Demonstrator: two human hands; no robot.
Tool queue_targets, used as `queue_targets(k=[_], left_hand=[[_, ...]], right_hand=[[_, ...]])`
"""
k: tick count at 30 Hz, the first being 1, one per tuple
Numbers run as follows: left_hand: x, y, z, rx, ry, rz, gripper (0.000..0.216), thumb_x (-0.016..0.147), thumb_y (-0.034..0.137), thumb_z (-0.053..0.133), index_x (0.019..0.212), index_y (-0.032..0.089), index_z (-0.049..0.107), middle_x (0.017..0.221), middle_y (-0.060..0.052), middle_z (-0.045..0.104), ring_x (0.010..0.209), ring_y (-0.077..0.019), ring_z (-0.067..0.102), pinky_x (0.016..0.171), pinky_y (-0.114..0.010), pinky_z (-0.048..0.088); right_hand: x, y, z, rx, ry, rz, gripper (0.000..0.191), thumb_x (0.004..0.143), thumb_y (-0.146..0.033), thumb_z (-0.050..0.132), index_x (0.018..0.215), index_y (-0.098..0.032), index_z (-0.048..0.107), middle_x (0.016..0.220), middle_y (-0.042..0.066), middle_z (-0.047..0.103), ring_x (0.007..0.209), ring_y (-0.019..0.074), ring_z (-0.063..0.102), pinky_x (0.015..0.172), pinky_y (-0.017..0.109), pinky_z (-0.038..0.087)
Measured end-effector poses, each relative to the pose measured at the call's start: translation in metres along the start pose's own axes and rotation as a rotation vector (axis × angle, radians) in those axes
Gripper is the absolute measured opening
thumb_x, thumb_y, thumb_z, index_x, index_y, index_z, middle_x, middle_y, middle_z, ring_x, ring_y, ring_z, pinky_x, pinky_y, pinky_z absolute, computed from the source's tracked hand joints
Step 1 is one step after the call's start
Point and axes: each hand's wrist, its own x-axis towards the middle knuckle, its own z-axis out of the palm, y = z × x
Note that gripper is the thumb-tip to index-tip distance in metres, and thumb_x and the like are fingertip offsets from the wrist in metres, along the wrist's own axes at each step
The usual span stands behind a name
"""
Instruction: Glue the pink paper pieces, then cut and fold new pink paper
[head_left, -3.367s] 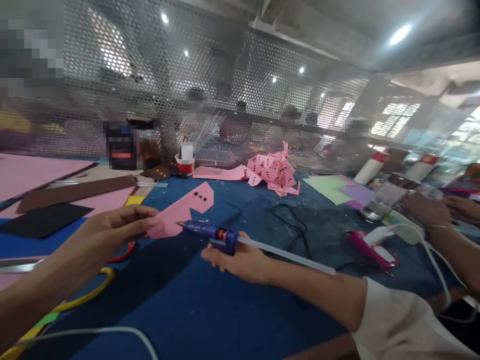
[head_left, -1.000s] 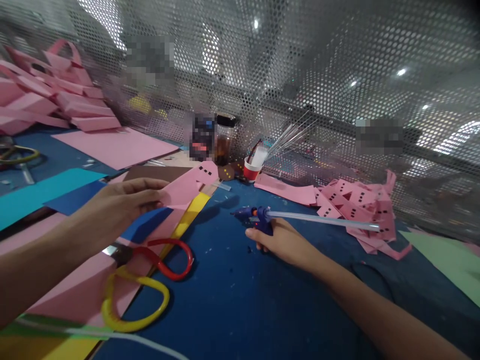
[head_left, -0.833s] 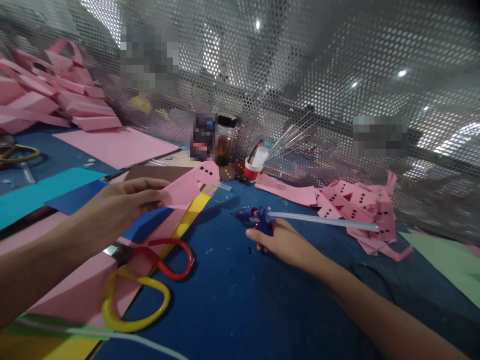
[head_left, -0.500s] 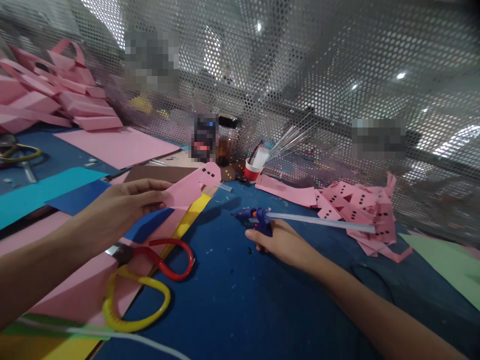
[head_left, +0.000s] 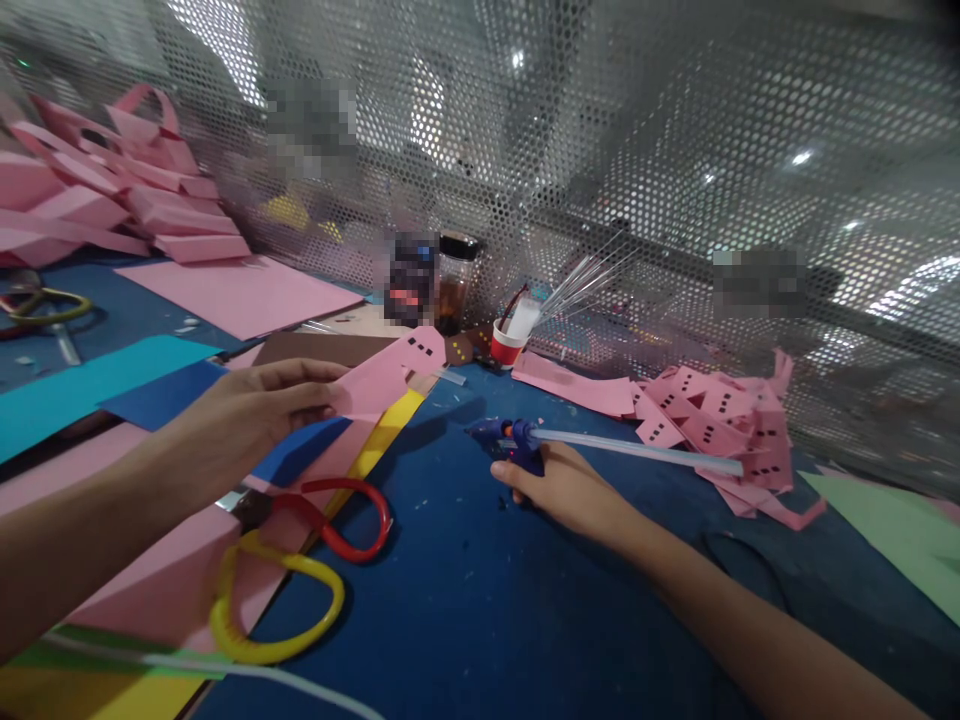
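Note:
Between the thumb and fingers of my left hand [head_left: 277, 400] is a pink paper strip [head_left: 382, 375] with small black squares near its rounded far end. My right hand [head_left: 566, 485] is wrapped round the handle of a blue hot glue gun [head_left: 517, 437]. From the back of the gun a long clear glue stick [head_left: 645, 448] sticks out to the right. The nozzle points left toward the strip, apart from it. Below my left hand lie scissors with one red handle [head_left: 349, 550] and one yellow handle [head_left: 330, 615], resting partly on coloured paper.
Pink folded strips [head_left: 150, 190] are heaped back left, and marked pink pieces [head_left: 712, 410] lie to the right. A red-and-white cup [head_left: 508, 345] and a jar [head_left: 456, 285] stand by the perforated metal panel [head_left: 525, 150]. A white cord [head_left: 247, 668] crosses the front left.
The whole view has shifted very slightly. Both hands keep nearly the same position, still holding the pink paper strip and the glue gun.

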Motion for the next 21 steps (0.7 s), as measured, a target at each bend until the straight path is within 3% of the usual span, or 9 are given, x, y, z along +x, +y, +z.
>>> queue_targets(k=[6,13,21], left_hand=[[-0.002,0.002,0.001,0.012,0.0,-0.008,0.033,0.07,0.033,0.085,0.099,0.024,0.073,0.094,0.0,0.074,0.089,-0.0128,0.066,0.08,-0.019,0.053],[-0.008,0.006,0.007,0.037,-0.03,-0.033,0.034,0.073,0.033,0.083,0.104,0.024,0.074,0.105,-0.003,0.074,0.096,-0.0159,0.067,0.085,-0.022,0.053],[-0.027,0.016,0.025,0.077,-0.156,0.008,0.03,0.076,0.026,0.078,0.105,0.021,0.073,0.101,-0.003,0.074,0.094,-0.0175,0.066,0.085,-0.026,0.051]], right_hand=[[-0.001,0.001,0.0,0.015,0.017,-0.021,0.036,0.092,-0.054,0.054,0.084,-0.021,0.067,0.07,-0.001,0.069,0.066,0.0161,0.063,0.061,0.029,0.041],[-0.009,0.007,0.004,0.199,0.069,-0.037,0.036,0.092,-0.053,0.056,0.086,-0.018,0.065,0.072,0.003,0.068,0.063,0.0151,0.062,0.06,0.029,0.046],[-0.044,-0.003,0.005,0.228,0.132,-0.044,0.038,0.092,-0.055,0.055,0.086,-0.02,0.069,0.075,0.003,0.07,0.068,0.0161,0.064,0.068,0.031,0.049]])
